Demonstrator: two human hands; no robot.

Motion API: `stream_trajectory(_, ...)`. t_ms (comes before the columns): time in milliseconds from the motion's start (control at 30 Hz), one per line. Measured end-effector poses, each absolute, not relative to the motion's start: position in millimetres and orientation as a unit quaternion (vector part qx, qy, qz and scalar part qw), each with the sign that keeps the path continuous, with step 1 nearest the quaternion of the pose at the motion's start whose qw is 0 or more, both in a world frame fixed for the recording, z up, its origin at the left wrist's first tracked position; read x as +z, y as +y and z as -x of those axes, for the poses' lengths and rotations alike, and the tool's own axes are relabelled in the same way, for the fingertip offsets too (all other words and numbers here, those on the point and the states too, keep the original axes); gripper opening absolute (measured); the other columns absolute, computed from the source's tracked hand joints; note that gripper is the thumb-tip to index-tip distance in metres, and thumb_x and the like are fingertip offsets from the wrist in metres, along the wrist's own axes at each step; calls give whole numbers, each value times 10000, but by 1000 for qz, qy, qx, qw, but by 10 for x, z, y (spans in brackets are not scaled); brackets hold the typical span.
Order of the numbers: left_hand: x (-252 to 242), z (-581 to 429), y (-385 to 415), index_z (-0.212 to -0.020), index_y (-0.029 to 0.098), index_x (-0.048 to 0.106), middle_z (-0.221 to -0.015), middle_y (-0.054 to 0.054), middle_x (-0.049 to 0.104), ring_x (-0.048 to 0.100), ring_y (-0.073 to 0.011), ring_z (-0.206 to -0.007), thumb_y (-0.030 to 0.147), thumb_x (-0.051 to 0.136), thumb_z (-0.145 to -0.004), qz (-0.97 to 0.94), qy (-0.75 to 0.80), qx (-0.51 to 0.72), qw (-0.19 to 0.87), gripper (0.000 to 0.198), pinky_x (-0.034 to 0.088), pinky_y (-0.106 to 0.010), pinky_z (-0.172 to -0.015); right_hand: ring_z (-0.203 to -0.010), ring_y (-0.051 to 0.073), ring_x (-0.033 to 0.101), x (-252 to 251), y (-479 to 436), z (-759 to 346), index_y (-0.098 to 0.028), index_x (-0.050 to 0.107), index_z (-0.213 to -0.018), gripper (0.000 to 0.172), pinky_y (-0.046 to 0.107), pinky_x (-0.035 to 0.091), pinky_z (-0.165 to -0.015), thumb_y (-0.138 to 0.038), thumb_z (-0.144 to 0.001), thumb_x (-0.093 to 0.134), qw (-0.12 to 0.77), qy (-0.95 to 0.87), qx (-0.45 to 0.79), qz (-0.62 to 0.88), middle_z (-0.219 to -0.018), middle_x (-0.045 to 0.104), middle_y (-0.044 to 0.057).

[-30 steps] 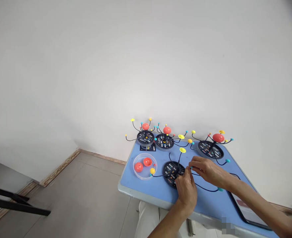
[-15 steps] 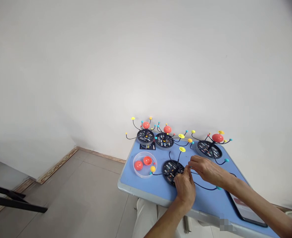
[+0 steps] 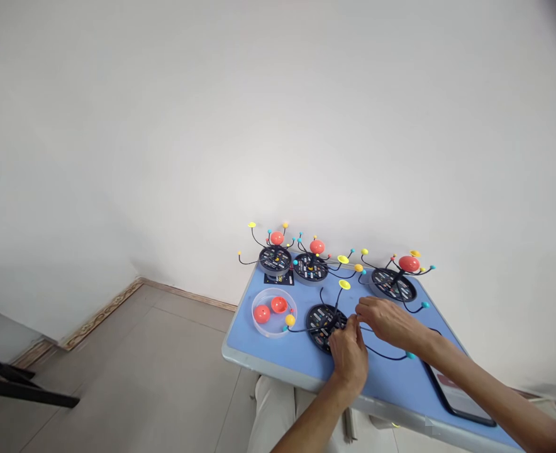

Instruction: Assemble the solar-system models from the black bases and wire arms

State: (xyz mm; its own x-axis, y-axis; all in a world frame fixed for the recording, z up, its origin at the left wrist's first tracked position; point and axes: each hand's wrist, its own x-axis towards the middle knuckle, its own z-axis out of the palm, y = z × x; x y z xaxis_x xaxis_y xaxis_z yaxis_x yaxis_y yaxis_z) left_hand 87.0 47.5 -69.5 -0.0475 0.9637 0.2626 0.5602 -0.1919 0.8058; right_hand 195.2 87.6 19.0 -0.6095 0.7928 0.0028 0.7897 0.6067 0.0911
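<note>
A planet model with a round black base (image 3: 319,327) lies on the blue table, its curved black arms bearing yellow, orange and teal balls. My left hand (image 3: 350,355) is over the right side of this base, fingers closed in a pinch. Against its fingertips, my right hand (image 3: 386,319) pinches from the right. Whatever sits between the fingertips is too small to make out. Left of the base, a clear round tray (image 3: 274,333) holds a red ball (image 3: 261,314) and a red half shell (image 3: 278,305).
Three models with red balls stand along the table's back: left (image 3: 277,238), middle (image 3: 317,246) and right (image 3: 409,263). A black-framed tablet (image 3: 467,402) lies under my right forearm. A white wall rises behind the blue table (image 3: 250,349).
The whole view has shifted slightly, so the table and its objects appear a little further left. Both hands keep their pinch at the same place on the model.
</note>
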Motion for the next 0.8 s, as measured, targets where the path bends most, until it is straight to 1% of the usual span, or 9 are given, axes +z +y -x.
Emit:
stream_trajectory(100, -700, -865, 476, -1126, 194, 703, -788, -98, 771, 745, -238, -718, 81, 465, -938, -645, 589, 425, 240, 323, 478, -257, -630, -661, 185, 611, 176, 891, -1966, -169, 635, -698, 307, 282, 331, -569, 22, -845, 444, 25, 902, 51, -428, -706, 647, 63)
stream_trajectory(200, -719, -863, 482, -1142, 190, 698, -787, -102, 770, 743, -232, -698, 83, 465, -939, -646, 586, 426, 239, 327, 487, -253, -623, -640, 185, 620, 164, 896, -1998, -176, 632, -704, 283, 278, 348, -554, -44, -894, 470, 23, 903, 54, -427, -718, 640, 57)
stream_trajectory(267, -738, -865, 488, -1161, 178, 691, -797, -109, 771, 745, -233, -711, 77, 457, -936, -647, 583, 432, 234, 340, 498, -253, -628, -640, 191, 636, 165, 889, -2026, -178, 638, -752, 217, 276, 367, -546, -87, -901, 509, 16, 901, 55, -430, -749, 643, 57)
stream_trajectory(333, -753, -871, 493, -1179, 168, 682, -809, -113, 772, 748, -234, -726, 78, 445, -936, -649, 580, 437, 227, 351, 511, -254, -637, -680, 205, 662, 177, 873, -2053, -180, 643, -854, 127, 277, 400, -560, -96, -879, 551, 5, 898, 54, -436, -800, 655, 58)
stream_trajectory(433, -759, -885, 495, -1209, 162, 665, -805, -112, 772, 751, -237, -745, 86, 430, -946, -649, 585, 437, 214, 361, 532, -264, -661, -741, 221, 685, 198, 846, -2079, -190, 625, -971, 173, 291, 450, -595, -80, -866, 540, -13, 896, 50, -440, -854, 666, 63)
stream_trajectory(567, -747, -904, 473, -1259, 133, 630, -776, -122, 768, 750, -253, -714, 114, 422, -968, -646, 604, 426, 189, 358, 552, -292, -648, -755, 232, 690, 160, 845, -2135, -192, 629, -980, 199, 316, 492, -611, -103, -884, 479, -37, 899, 43, -434, -867, 676, 82)
stream_trajectory(667, -739, -919, 438, -1297, 122, 602, -758, -123, 764, 744, -257, -674, 108, 436, -955, -660, 602, 417, 168, 381, 562, -302, -619, -749, 244, 690, 71, 875, -2234, -206, 648, -988, 223, 334, 506, -606, -178, -920, 438, -90, 895, 50, -434, -869, 679, 97)
stream_trajectory(800, -741, -943, 368, -1361, 118, 550, -778, -121, 767, 741, -270, -666, 96, 446, -935, -673, 605, 397, 154, 439, 572, -321, -599, -781, 265, 700, 3, 870, -2373, -234, 666, -999, 249, 352, 527, -613, -267, -948, 425, -134, 884, 57, -443, -924, 693, 124)
